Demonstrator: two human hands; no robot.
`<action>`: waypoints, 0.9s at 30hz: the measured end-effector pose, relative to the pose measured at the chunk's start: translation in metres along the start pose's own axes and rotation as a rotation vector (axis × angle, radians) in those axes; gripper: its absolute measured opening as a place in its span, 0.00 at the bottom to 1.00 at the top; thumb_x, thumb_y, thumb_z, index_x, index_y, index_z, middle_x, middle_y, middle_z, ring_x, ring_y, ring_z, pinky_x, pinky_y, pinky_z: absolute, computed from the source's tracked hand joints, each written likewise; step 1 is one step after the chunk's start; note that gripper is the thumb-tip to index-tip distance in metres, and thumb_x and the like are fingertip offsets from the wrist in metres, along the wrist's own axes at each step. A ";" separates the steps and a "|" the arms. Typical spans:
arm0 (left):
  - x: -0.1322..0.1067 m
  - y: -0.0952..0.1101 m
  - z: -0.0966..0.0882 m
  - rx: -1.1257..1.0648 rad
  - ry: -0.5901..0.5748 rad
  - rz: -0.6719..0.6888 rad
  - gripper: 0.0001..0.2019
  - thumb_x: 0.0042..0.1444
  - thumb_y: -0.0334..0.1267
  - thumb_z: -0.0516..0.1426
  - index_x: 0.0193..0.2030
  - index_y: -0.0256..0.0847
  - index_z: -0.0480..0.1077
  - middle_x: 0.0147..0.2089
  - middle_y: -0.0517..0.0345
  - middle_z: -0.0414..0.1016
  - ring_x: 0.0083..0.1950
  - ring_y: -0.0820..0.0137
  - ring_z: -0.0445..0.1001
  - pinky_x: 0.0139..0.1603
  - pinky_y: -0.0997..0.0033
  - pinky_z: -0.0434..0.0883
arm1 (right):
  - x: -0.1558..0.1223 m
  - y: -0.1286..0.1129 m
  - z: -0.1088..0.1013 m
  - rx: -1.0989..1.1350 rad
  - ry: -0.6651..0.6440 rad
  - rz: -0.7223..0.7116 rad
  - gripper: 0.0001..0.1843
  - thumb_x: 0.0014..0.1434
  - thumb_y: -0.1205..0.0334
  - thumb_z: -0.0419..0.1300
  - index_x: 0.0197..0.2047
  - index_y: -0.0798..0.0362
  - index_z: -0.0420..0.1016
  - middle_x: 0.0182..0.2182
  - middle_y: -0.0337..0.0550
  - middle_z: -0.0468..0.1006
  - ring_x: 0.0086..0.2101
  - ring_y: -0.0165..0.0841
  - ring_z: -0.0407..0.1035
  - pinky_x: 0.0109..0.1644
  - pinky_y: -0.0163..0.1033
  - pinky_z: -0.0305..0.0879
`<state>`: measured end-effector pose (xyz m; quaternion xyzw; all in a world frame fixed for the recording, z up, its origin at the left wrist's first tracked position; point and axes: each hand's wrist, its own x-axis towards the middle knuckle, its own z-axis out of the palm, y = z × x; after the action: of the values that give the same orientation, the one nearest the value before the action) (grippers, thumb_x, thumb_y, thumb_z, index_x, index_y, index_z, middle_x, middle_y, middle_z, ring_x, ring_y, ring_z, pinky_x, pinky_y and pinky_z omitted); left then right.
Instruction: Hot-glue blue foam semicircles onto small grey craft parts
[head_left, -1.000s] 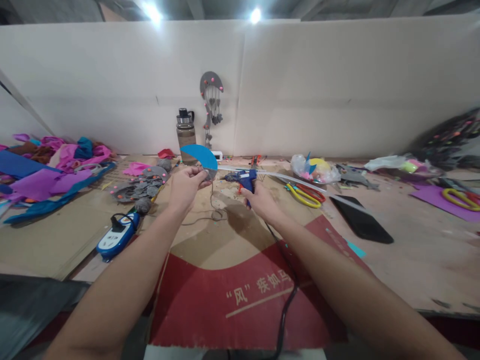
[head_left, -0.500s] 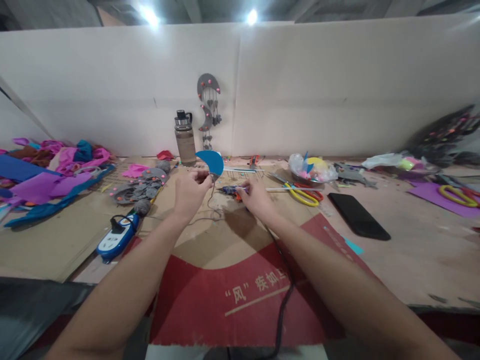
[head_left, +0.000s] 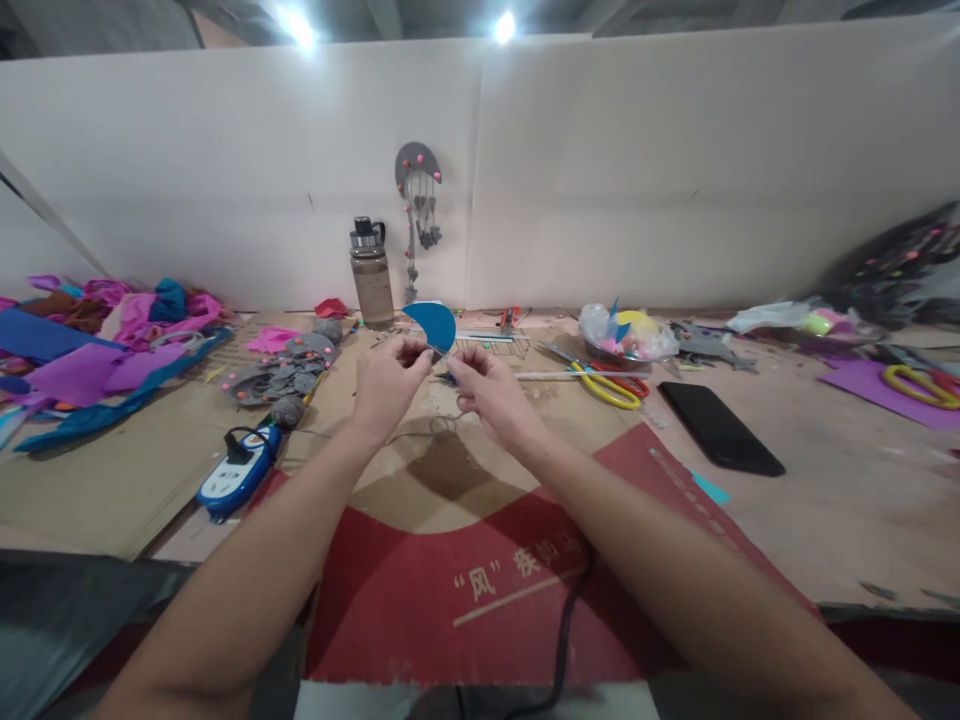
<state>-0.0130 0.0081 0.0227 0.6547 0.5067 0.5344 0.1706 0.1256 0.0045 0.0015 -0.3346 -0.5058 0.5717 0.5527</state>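
My left hand (head_left: 388, 385) is closed in a pinch on the lower edge of a blue crescent-shaped felt piece (head_left: 435, 322), held upright above the cardboard. My right hand (head_left: 487, 398) is close beside it, fingers pinched together at the same spot under the felt; a thin grey thread (head_left: 442, 425) hangs below the two hands. The blue glue gun lies mostly hidden behind my right hand, its black cord (head_left: 568, 620) running toward me.
A blue-and-white power strip (head_left: 234, 474) lies left. Grey felt shapes (head_left: 281, 370) and coloured felt (head_left: 97, 345) pile at the left. A water bottle (head_left: 371, 272), yellow scissors (head_left: 604, 385), a black phone (head_left: 720, 428) and a bag of scraps (head_left: 628, 338) stand around.
My right hand set the blue glue gun down on the table and came up to pinch at the felt piece beside my left hand.
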 end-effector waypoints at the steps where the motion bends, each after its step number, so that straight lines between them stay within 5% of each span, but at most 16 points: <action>1: 0.000 0.002 0.000 -0.077 -0.013 -0.047 0.06 0.49 0.38 0.59 0.32 0.37 0.74 0.31 0.55 0.78 0.33 0.70 0.75 0.39 0.71 0.72 | 0.001 0.000 -0.002 -0.013 0.019 -0.020 0.15 0.49 0.52 0.63 0.30 0.52 0.63 0.24 0.30 0.57 0.20 0.20 0.49 0.21 0.29 0.49; 11: -0.002 0.013 0.006 -0.357 -0.100 -0.311 0.07 0.46 0.35 0.62 0.31 0.32 0.74 0.32 0.53 0.77 0.32 0.71 0.76 0.41 0.67 0.76 | 0.009 0.008 -0.013 -0.159 0.158 -0.112 0.12 0.52 0.53 0.60 0.30 0.51 0.65 0.24 0.32 0.61 0.22 0.23 0.54 0.22 0.30 0.53; 27: 0.000 -0.002 0.012 -0.551 -0.121 -0.347 0.11 0.43 0.37 0.65 0.30 0.33 0.71 0.31 0.56 0.74 0.32 0.74 0.74 0.40 0.67 0.77 | 0.012 0.012 -0.017 -0.150 0.189 -0.126 0.11 0.50 0.54 0.60 0.28 0.51 0.64 0.23 0.32 0.62 0.22 0.23 0.53 0.22 0.31 0.52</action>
<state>-0.0033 0.0125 0.0167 0.5185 0.4358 0.5744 0.4597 0.1361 0.0210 -0.0127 -0.3948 -0.5128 0.4623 0.6061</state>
